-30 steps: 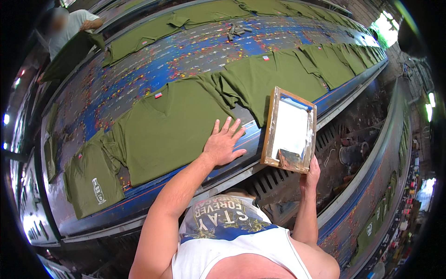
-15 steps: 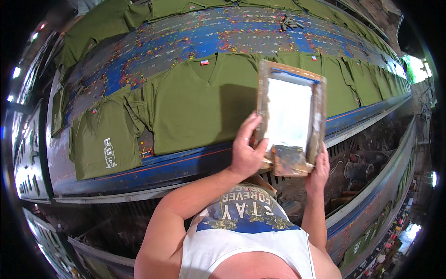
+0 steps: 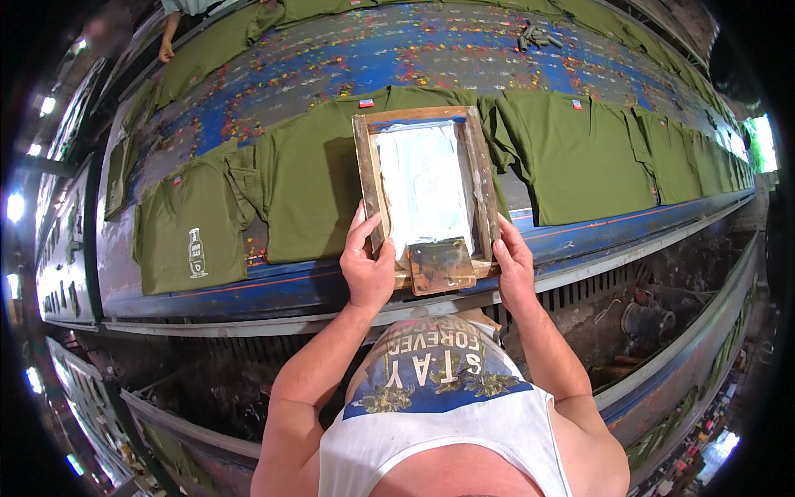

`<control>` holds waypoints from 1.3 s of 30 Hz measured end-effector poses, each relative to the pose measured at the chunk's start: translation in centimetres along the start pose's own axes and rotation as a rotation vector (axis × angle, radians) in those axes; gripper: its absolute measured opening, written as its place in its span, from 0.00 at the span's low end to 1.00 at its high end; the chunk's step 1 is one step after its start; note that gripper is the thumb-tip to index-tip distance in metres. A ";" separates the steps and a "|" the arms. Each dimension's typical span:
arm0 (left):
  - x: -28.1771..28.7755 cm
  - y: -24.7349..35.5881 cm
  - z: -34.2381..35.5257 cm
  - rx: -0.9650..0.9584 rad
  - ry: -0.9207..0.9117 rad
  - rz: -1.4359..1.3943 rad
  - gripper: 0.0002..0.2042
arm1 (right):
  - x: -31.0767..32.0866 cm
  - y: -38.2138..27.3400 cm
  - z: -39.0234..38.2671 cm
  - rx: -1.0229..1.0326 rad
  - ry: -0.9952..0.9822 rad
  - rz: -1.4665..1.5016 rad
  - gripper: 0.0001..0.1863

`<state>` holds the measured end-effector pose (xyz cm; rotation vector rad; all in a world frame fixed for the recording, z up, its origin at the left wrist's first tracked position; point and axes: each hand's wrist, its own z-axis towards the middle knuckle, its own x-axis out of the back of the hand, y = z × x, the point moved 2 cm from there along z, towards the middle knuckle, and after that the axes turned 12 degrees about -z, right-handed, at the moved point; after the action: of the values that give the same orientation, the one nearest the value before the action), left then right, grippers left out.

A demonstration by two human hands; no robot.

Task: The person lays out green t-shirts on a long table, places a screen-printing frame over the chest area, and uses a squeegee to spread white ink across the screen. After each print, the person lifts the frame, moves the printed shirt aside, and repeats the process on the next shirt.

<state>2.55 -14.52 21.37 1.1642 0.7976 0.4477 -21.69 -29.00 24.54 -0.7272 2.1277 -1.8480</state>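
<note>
I hold a wooden-framed printing screen [image 3: 485, 186] in front of me, over the near edge of the worktop [image 3: 356, 79] and partly across the middle olive T-shirt [image 3: 302, 186]. My left hand [image 3: 367, 263] pinches the frame's lower left side, thumb on the near face and fingers round the outside; my right hand [image 3: 517, 263] clasps the lower right side in much the same way. Gripping both long bars near the bottom seems to keep the frame balanced, and leaves the middle of the mesh uncovered. A shadow on the cloth to the left suggests the screen is raised, though I cannot tell whether its far end touches the fabric. Inside the frame, white ink [image 3: 422, 186] coats the mesh, and a dark rectangular squeegee [image 3: 443, 267] leans on the lower bar, probably parked there so that both hands can carry the wood. To the left lies a shirt with a white bottle print [image 3: 197, 253]; to the right is a plain olive shirt [image 3: 571, 157]. They are spread flat with necks away from me, likely to keep the cloth smooth. Farther off, dark cylinders [image 3: 537, 37] sit in a pile, and a co-worker's hand [image 3: 166, 54] shows at the upper left.
</note>
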 end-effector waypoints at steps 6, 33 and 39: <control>-4.0 -0.3 -0.7 -0.073 -0.062 0.156 0.23 | 4.2 -0.1 -1.4 -0.004 0.079 0.076 0.30; 1.4 -1.5 1.3 -0.039 0.054 0.166 0.14 | -0.2 0.3 2.8 0.297 0.023 -0.371 0.25; 1.4 -1.2 1.6 -0.012 0.043 0.168 0.12 | -0.2 0.8 2.8 0.305 0.022 -0.383 0.25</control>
<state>4.62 -14.97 20.11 1.2191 0.7364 0.6173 -20.31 -31.24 23.24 -1.0979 1.7454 -2.3122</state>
